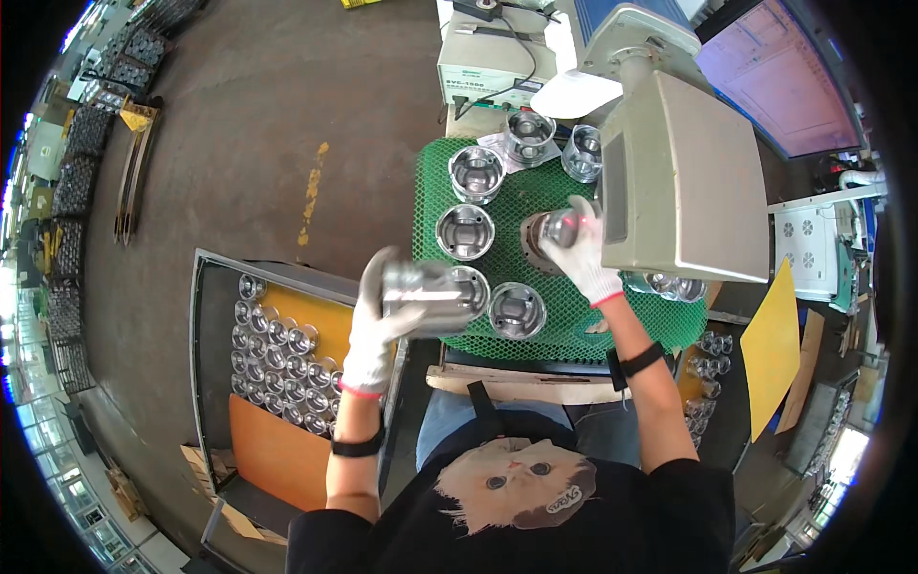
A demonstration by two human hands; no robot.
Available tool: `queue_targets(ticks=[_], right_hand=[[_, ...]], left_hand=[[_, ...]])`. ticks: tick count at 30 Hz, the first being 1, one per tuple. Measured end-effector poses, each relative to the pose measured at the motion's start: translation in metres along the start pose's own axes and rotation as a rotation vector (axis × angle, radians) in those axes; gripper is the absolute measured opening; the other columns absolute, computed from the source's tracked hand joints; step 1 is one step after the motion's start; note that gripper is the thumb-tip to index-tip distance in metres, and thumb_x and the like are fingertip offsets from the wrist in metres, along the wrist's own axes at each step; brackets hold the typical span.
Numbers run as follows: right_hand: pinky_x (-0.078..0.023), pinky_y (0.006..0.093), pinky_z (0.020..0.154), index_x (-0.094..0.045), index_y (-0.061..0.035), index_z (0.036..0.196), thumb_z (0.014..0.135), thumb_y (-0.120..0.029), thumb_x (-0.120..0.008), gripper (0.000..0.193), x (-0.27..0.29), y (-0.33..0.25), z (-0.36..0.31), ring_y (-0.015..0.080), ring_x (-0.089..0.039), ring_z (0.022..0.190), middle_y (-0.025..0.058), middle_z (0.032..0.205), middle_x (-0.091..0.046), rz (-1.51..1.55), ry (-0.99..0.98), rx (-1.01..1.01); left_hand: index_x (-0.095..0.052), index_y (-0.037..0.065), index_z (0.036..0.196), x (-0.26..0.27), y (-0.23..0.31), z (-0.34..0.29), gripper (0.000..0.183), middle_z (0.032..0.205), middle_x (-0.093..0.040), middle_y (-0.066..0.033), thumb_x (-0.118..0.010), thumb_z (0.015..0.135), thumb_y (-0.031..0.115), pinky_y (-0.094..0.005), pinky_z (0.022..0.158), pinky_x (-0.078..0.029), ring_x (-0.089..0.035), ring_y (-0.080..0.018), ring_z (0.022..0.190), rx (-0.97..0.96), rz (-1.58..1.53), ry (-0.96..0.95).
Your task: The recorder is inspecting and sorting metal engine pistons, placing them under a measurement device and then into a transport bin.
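My left hand (369, 330), in a white glove, grips a shiny metal piston (419, 295) at the near left corner of the green mesh mat (435, 182); motion blurs this piston. My right hand (585, 256), also gloved, has its fingers round another piston (557, 229) on a round holder (532, 253). Red light falls on that piston and on the fingers. Between my hands, several pistons stand on the mat, among them one at the left edge (466, 232) and one at the near edge (517, 311). Part of one is hidden behind the left-hand piston.
A beige machine head (693, 182) overhangs the mat's right side. Behind the mat stands a beige electrical box (492, 67) with cables; a monitor (779, 72) is at the far right. At left, a metal-framed bin (198, 325) holds many pistons and an orange sheet (277, 450).
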State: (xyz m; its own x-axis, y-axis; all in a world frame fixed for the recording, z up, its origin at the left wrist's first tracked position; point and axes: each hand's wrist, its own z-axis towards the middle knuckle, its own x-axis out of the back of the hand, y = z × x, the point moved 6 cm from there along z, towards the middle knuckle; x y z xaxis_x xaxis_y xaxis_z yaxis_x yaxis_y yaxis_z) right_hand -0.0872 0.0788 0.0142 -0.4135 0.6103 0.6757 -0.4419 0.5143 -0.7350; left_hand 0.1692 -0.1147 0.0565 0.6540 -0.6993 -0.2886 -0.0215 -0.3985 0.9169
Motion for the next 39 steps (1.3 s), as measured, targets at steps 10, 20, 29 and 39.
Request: queue_targets(ticks=[10, 20, 29, 39], right_hand=[[-0.047, 0.0443, 0.093, -0.053, -0.0119, 0.124, 0.074, -0.042, -0.072, 0.061, -0.013, -0.041, 0.011, 0.0351, -0.053, 0.109, 0.0144, 0.115, -0.056, -0.614, -0.051, 0.372], [-0.045, 0.0469, 0.091, -0.058, -0.0099, 0.118, 0.08, -0.042, -0.067, 0.05, -0.011, -0.046, 0.0, 0.0356, -0.054, 0.108, 0.0173, 0.113, -0.058, -0.674, 0.152, 0.212], [-0.045, 0.0454, 0.092, -0.058, -0.0084, 0.115, 0.076, -0.02, -0.072, 0.043, 0.011, -0.064, -0.175, 0.0339, -0.056, 0.106, 0.014, 0.113, -0.059, -0.309, 0.153, 0.297], [-0.049, 0.0254, 0.083, -0.052, -0.0074, 0.136, 0.092, -0.031, -0.062, 0.05, -0.083, -0.018, -0.289, 0.0084, -0.059, 0.098, 0.0045, 0.118, -0.063, 0.777, -0.701, -0.731]], left_hand=[[-0.031, 0.011, 0.142, 0.192, -0.11, -0.222, 0.072, 0.121, -0.059, -0.0177, -0.068, 0.08, 0.012, -0.0448, 0.078, -0.06, -0.065, -0.033, 0.103, 0.379, -0.361, 0.628], [-0.058, -0.001, 0.123, 0.131, -0.119, -0.191, 0.048, 0.113, -0.067, -0.0167, -0.064, 0.084, 0.026, -0.043, 0.09, -0.056, -0.067, -0.0309, 0.102, 0.432, -0.478, 0.346], [-0.049, 0.005, 0.131, 0.047, -0.13, -0.15, 0.055, 0.126, -0.06, -0.0152, -0.066, 0.083, 0.025, -0.0493, 0.095, -0.052, -0.06, -0.0309, 0.115, 0.565, -0.716, -0.003], [-0.046, 0.008, 0.14, -0.038, -0.177, -0.156, 0.071, 0.136, -0.055, -0.013, -0.061, 0.087, 0.053, -0.0579, 0.108, -0.036, -0.051, -0.0329, 0.126, 0.775, -0.851, -0.316]])
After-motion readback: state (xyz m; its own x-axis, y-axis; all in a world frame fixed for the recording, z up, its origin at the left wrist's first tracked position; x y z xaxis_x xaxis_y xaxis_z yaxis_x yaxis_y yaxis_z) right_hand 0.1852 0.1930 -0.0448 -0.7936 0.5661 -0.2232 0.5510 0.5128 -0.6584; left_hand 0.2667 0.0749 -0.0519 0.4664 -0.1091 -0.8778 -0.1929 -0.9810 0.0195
